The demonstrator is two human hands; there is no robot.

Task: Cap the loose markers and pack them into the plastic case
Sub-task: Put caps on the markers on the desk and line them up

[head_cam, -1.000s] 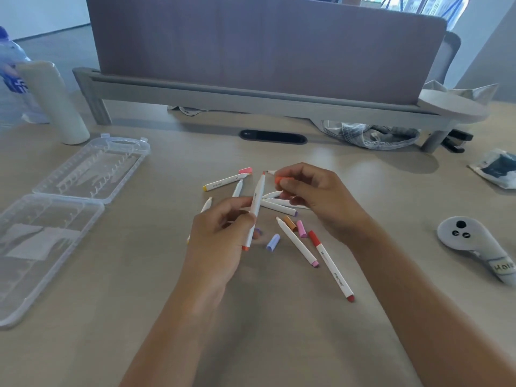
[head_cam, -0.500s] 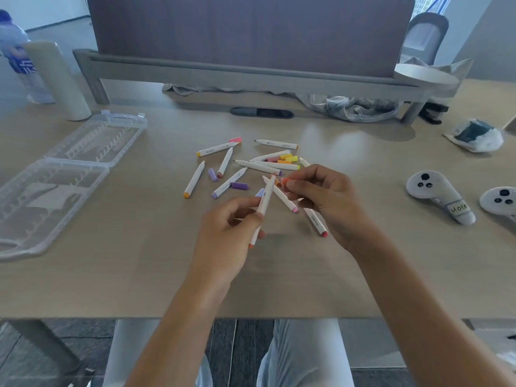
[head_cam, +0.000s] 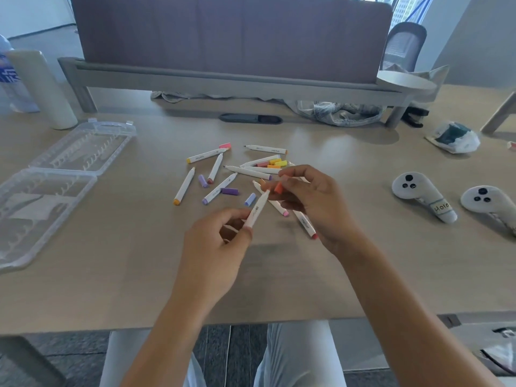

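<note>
Left hand (head_cam: pixel 215 247): fingers curled round the lower end of a white marker (head_cam: pixel 257 209), barrel slanting up and away toward the other hand.

Right hand (head_cam: pixel 312 202): thumb and forefinger pinching an orange cap (head_cam: pixel 278 187), held just at the upper tip of that marker; whether cap and tip touch cannot be told.

Directly beneath and beyond the hands, on the tabletop (head_cam: pixel 279 275): loose markers (head_cam: pixel 245 171) in a scatter, white barrels with coloured ends, some crossing one another. One red-ended marker (head_cam: pixel 305 223) lies partly under the right hand. Just past the left hand's fingertips: a loose blue cap (head_cam: pixel 250 199); a little further, a purple cap (head_cam: pixel 230 191) and a lilac cap (head_cam: pixel 203 181). A small cluster of yellow, orange and pink caps (head_cam: pixel 275 163) sits beyond the right hand's fingers.

Far to the left of the left hand: the clear plastic case (head_cam: pixel 55 188), lying open flat, both halves showing ribbed holders, no markers seen in it.

To the right of the right hand: two white controllers (head_cam: pixel 424 196), side by side, the nearer one labelled.

Beyond the left hand and the case, at the tabletop's back left: an upright white cylinder (head_cam: pixel 42 88). Straight across from both hands: a grey divider panel (head_cam: pixel 229 37).
</note>
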